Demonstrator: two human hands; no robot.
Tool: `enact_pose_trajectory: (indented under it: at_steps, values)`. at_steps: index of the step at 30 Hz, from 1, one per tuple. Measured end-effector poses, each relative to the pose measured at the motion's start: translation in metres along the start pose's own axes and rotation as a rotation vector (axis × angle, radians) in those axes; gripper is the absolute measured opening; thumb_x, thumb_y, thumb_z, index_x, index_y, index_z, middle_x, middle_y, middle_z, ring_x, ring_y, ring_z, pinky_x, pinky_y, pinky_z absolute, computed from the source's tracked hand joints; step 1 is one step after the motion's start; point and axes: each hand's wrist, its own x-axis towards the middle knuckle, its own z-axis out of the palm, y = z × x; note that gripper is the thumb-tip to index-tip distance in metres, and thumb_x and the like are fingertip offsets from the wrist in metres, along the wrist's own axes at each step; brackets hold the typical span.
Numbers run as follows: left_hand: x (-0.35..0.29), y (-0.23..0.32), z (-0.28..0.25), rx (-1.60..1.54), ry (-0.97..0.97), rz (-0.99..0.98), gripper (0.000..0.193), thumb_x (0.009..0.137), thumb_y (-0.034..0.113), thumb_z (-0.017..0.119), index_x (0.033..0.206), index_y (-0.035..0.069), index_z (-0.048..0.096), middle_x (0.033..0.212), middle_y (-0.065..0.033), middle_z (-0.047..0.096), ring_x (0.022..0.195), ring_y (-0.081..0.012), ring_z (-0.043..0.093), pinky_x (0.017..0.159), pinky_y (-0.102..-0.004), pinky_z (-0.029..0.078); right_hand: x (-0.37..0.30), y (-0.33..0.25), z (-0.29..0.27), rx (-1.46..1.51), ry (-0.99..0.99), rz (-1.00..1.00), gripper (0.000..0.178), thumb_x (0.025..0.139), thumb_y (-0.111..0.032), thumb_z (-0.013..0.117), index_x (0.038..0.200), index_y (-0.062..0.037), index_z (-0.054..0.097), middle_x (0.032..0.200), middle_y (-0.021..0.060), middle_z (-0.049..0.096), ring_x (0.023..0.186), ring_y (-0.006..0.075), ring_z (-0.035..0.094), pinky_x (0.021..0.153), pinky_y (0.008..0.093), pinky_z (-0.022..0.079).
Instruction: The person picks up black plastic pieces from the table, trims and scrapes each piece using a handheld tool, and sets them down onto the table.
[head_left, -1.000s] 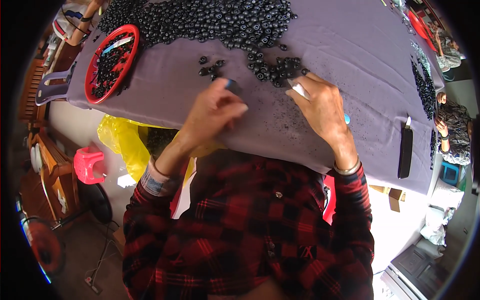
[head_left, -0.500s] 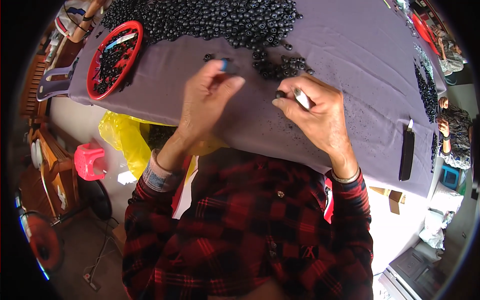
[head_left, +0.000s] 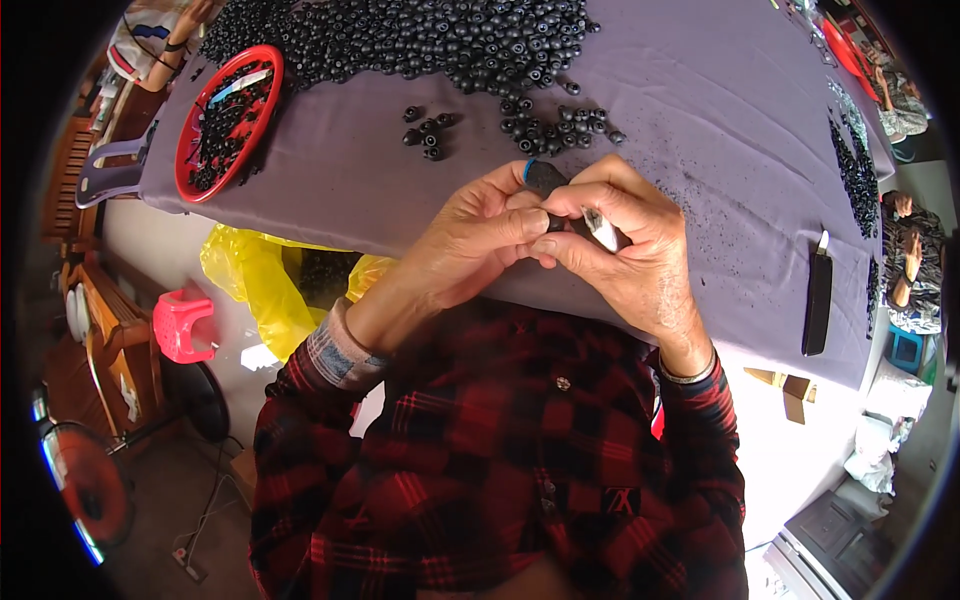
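Note:
My left hand (head_left: 465,238) and my right hand (head_left: 645,245) meet over the near edge of the cloth-covered table. Between their thumbs and fingers they pinch a small round black part (head_left: 556,223), mostly hidden. A dark finger cover (head_left: 543,177) with a blue rim sits on my left index finger. Tucked in my curled right fingers is a pale, flat, blade-like piece (head_left: 600,228); its exact kind is unclear. Just beyond my hands lie a loose group of black parts (head_left: 565,130) and a smaller cluster (head_left: 430,128). A large pile of them (head_left: 430,45) covers the far side.
A red basin (head_left: 180,165) of black scraps stands at the left. A black-handled knife (head_left: 818,300) lies at the right. Dark crumbs dot the purple cloth (head_left: 720,130). A yellow bag (head_left: 245,290) hangs below the table's edge, near a pink stool (head_left: 183,325). Other people sit at both sides.
My left hand has come down and right from over the cloth to meet my right hand at the black part. The small cluster it partly covered now shows fully.

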Motion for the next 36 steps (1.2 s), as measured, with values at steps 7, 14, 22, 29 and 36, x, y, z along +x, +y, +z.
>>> enact_pose_trajectory:
  at_steps: [7, 14, 22, 29, 36]
  values:
    - [-0.004, 0.005, -0.003, 0.097, 0.065, -0.021, 0.026, 0.087, 0.010, 0.068, 0.111, 0.008, 0.056, 0.093, -0.0001, 0.064, 0.085, -0.0099, 0.060, 0.078, -0.0266, 0.049, 0.000, -0.002, 0.001, -0.139, 0.003, -0.069, 0.026, 0.066, 0.005, 0.079, 0.087, -0.0038, 0.068, 0.079, 0.0014, 0.059, 0.071, 0.0116, 0.059, 0.061, 0.0252, 0.050]
    - [-0.002, 0.009, 0.001, 0.116, 0.078, -0.020, 0.024, 0.087, 0.006, 0.066, 0.110, 0.007, 0.057, 0.085, -0.0012, 0.065, 0.079, -0.0111, 0.061, 0.076, -0.0283, 0.051, -0.001, -0.003, 0.002, -0.150, 0.007, -0.054, 0.025, 0.066, 0.006, 0.078, 0.086, -0.0046, 0.068, 0.078, 0.0013, 0.060, 0.070, 0.0126, 0.060, 0.061, 0.0255, 0.050]
    - [0.000, 0.000, -0.019, 0.031, 0.016, -0.077, 0.024, 0.088, 0.004, 0.063, 0.111, 0.005, 0.055, 0.090, -0.0042, 0.065, 0.080, -0.0175, 0.064, 0.075, -0.0312, 0.053, 0.001, -0.001, -0.002, 0.052, -0.084, 0.119, 0.017, 0.072, 0.005, 0.076, 0.085, -0.0029, 0.068, 0.078, 0.0015, 0.059, 0.070, 0.0104, 0.059, 0.059, 0.0256, 0.048]
    - [0.001, -0.001, -0.013, 0.014, 0.009, -0.091, 0.030, 0.089, 0.007, 0.063, 0.115, 0.004, 0.049, 0.097, -0.0083, 0.062, 0.081, -0.0189, 0.064, 0.075, -0.0324, 0.055, -0.001, 0.001, -0.008, 0.261, -0.126, 0.288, 0.005, 0.084, 0.001, 0.068, 0.088, -0.0010, 0.068, 0.077, 0.0021, 0.059, 0.070, 0.0103, 0.057, 0.061, 0.0257, 0.046]
    - [0.000, 0.004, -0.005, 0.054, 0.051, 0.047, 0.028, 0.091, 0.010, 0.062, 0.115, 0.006, 0.047, 0.093, -0.0050, 0.061, 0.089, -0.0159, 0.062, 0.078, -0.0307, 0.050, -0.004, -0.014, -0.011, -0.071, -0.090, 0.166, 0.014, 0.084, -0.009, 0.066, 0.095, -0.0014, 0.061, 0.075, 0.0054, 0.056, 0.069, 0.0127, 0.055, 0.065, 0.0267, 0.046]
